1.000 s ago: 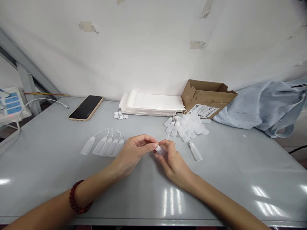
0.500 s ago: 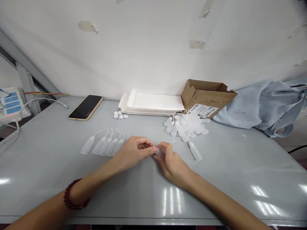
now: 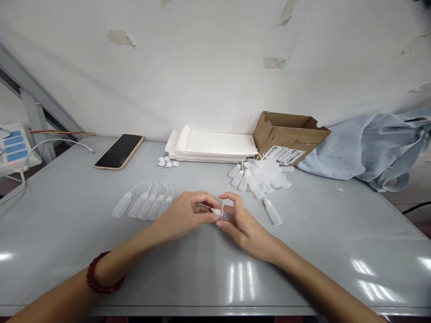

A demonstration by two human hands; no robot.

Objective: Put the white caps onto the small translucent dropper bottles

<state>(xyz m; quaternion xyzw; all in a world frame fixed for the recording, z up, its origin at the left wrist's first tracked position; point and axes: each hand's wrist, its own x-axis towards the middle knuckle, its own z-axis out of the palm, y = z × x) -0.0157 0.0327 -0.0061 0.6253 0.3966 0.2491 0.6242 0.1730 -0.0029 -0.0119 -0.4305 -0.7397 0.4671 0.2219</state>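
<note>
Bottle [image 3: 229, 217] held between left hand [image 3: 188, 211] and right hand [image 3: 249, 229] — white nozzle [image 3: 216, 211] pinched by left, body grasped by right. Bottle row [image 3: 147, 209] seemingly done — far larger bottle heap [image 3: 252, 183] seemingly undone.

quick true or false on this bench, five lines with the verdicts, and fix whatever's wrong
1. The right hand holds a translucent squeeze bottle. True.
2. The beaded bracelet is on the right wrist. False: the dark red beaded bracelet is on the left wrist.
3. The smartphone lies screen up, left of the stacked white envelopes. True.
4. The cardboard box is closed on top. False: the cardboard box is open at the top.
5. The left hand has its fingers at the held bottle's white top. True.
</note>
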